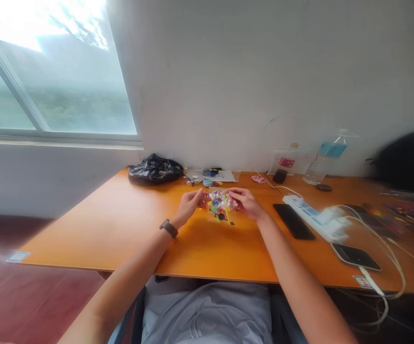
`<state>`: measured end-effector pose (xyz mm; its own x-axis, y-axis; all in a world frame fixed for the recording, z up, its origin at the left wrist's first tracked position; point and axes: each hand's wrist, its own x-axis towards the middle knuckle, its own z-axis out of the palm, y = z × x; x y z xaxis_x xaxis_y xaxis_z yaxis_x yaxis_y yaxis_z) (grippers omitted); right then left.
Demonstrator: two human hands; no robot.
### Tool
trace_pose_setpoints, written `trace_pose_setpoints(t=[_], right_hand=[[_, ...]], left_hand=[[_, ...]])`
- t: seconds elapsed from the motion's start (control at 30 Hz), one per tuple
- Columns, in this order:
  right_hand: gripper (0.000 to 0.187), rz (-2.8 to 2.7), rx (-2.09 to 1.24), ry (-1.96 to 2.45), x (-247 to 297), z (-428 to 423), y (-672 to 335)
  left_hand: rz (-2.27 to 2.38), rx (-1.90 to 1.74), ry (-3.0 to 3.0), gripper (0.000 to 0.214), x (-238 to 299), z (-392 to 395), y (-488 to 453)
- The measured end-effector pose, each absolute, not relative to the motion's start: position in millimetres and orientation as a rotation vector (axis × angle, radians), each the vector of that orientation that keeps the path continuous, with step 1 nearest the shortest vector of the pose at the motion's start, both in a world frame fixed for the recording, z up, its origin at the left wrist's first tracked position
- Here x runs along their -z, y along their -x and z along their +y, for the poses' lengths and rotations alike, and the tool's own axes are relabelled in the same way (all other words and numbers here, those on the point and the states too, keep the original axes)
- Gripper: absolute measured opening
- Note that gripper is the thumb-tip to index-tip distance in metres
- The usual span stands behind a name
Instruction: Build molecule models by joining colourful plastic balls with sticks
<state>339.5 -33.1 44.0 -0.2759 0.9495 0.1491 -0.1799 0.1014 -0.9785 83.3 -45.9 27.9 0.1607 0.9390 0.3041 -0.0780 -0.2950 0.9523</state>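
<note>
A clear plastic bag point(221, 206) of small coloured pieces, with yellow, blue, green, red and black among them, is held up over the orange table point(95, 229). My left hand point(191, 203), below a dark wristband point(168, 228), pinches the bag's left side. On the opposite side, my right hand point(245, 200) grips it between thumb and fingers. What the pieces are is too small to make out.
A black plastic bag point(155, 169), a white sheet point(228, 176) and small items lie along the wall. To the right are a black phone point(293, 221), a power strip point(310, 217), a second phone point(355, 256), cables and a water bottle point(316, 168).
</note>
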Motion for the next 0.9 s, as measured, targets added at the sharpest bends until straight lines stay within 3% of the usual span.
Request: trace_pose_setpoints(t=[0.23, 0.4, 0.6, 0.9], right_hand=[[0.027, -0.657, -0.789, 0.939, -40, 6, -402], [0.03, -0.987, -0.681, 1.436, -16, 11, -405], [0.018, -1.193, -0.475, 1.559, -8, 7, -392], [0.029, -1.227, -0.37, 1.768, 14, 18, -411]], left_hand=[[1.079, -1.556, -1.262, 0.047, -21, -31, -73], [1.124, -1.569, -1.328, 0.037, -13, -28, -75], [1.43, -1.674, -1.538, 0.016, -1, -18, -65], [1.69, -1.42, -1.525, 0.025, 24, 5, -49]])
